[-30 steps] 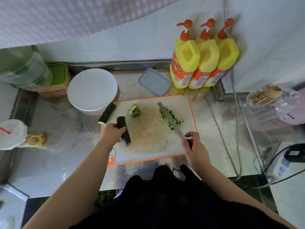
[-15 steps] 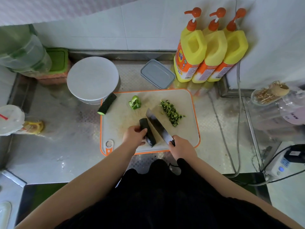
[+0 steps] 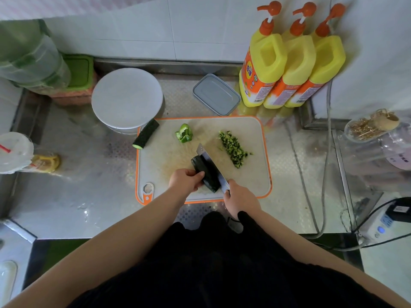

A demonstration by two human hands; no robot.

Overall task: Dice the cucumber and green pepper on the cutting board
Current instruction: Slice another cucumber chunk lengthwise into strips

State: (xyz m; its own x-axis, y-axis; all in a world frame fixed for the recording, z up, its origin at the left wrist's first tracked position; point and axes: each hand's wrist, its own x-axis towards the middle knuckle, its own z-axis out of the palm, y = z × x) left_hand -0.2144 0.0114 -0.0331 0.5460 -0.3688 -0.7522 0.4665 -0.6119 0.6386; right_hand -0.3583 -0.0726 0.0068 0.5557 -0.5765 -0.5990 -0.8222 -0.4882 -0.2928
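Cucumber pieces: two, one (image 3: 205, 174) gripped by left hand (image 3: 185, 180), another (image 3: 146, 137) at board (image 3: 255, 174) edge; right hand (image 3: 241, 200) clenches knife (image 3: 211, 165); three yellow bottles (image 3: 291, 61).

Free room and obstacles around the cutting board

Bare bench (image 3: 73, 192) is lying open to the left of the cutting board (image 3: 255, 138), and a strip is running free on its right as far as the cables (image 3: 298, 165). At the back, the white round lid (image 3: 126, 98), the grey container (image 3: 216, 94) and three yellow bottles (image 3: 287, 70) are crowding the board's far edge. On the board, the cucumber end (image 3: 145, 134) is overhanging the left corner, while the green pepper (image 3: 184, 133) and the diced pile (image 3: 232, 147) are leaving open surface between them. The left hand (image 3: 185, 180), right hand (image 3: 241, 200), knife (image 3: 212, 163) and held cucumber (image 3: 204, 173) are blocking the near edge.
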